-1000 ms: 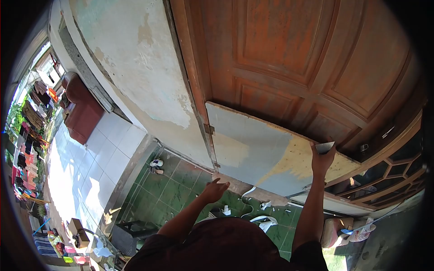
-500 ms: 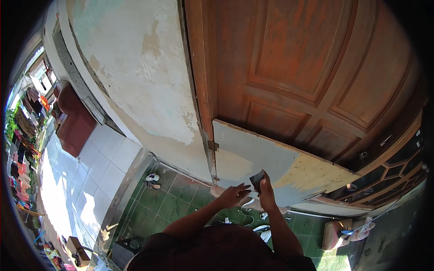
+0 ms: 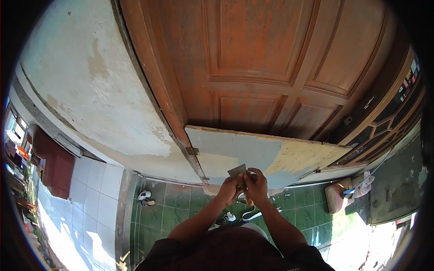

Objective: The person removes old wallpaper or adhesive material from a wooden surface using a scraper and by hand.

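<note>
The scraper (image 3: 237,170) was clamped by the left hand (image 3: 229,191) and the right hand (image 3: 256,185), its flat end projecting beyond both

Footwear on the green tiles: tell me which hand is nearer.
Left. The left hand is right of the footwear, across some green tiles; the right hand is farther right, close beside the left.

Two bare hands drawn close together.
Both forearms (image 3: 199,220) angled inward from the torso, elbows apart; the left hand (image 3: 229,189) and right hand (image 3: 256,185) had bent fingers.
</note>
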A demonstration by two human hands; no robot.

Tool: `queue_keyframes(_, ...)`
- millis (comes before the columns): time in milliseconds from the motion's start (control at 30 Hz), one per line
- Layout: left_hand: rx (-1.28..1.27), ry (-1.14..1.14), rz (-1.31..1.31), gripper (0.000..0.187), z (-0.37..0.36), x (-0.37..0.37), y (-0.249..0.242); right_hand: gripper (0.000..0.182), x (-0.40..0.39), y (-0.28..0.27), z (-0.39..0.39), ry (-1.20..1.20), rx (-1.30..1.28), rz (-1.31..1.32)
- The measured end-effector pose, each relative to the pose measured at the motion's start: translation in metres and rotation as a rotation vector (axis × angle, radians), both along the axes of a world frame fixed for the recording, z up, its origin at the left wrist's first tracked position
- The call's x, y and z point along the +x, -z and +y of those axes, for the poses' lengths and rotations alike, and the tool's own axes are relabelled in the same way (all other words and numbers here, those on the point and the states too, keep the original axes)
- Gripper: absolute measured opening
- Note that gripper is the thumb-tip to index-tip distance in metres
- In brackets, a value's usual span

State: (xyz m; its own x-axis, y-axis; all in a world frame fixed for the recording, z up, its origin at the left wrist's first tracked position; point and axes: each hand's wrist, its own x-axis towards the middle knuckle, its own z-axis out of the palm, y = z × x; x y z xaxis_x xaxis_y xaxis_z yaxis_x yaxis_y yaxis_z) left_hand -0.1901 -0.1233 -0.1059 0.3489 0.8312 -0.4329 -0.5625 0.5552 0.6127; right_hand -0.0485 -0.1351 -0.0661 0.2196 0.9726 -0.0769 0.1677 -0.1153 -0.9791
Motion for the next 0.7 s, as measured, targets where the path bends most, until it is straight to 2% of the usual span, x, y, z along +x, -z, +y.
queue_keyframes(100, 0.328, -0.161, 0.09, 0.044, 0.012, -0.011, -0.014, 0.033, 0.006, -0.005, 0.039, 0.063, 0.128, 0.004)
queue_keyframes(167, 0.389, -0.192, 0.263, 0.046, 0.022, -0.03, -0.027, 0.045, 0.005, -0.048, 0.064, 0.075, -0.047, 0.267)
queue_keyframes(233, 0.446, -0.173, 0.501, 0.046, 0.03, -0.051, -0.045, 0.051, 0.002, -0.075, 0.088, 0.094, -0.135, 0.422)
queue_keyframes(267, 0.539, -0.254, 0.555, 0.05, 0.029, -0.055, -0.059, 0.054, -0.002, -0.082, 0.094, 0.101, -0.178, 0.504)
queue_keyframes(367, 0.689, -0.261, 0.848, 0.061, 0.036, -0.077, -0.085, 0.057, -0.007, -0.076, 0.11, 0.15, -0.175, 0.564)
queue_keyframes(500, 0.792, -0.196, 1.271, 0.056, 0.057, -0.093, -0.116, 0.052, -0.011, -0.065, 0.109, 0.139, -0.113, 0.649)
queue_keyframes(533, 0.875, -0.291, 1.325, 0.046, 0.062, -0.089, -0.125, 0.05, -0.013, -0.064, 0.107, 0.137, -0.096, 0.651)
queue_keyframes(633, 1.187, -0.32, 1.507, 0.04, 0.087, -0.08, -0.153, 0.045, -0.015, -0.067, 0.105, 0.134, -0.053, 0.655)
queue_keyframes(667, 1.275, -0.343, 1.486, 0.038, 0.097, -0.076, -0.158, 0.044, -0.015, -0.068, 0.105, 0.133, -0.046, 0.658)
queue_keyframes(700, 1.253, -0.294, 1.537, 0.039, 0.104, -0.076, -0.158, 0.043, -0.016, -0.07, 0.105, 0.131, -0.035, 0.661)
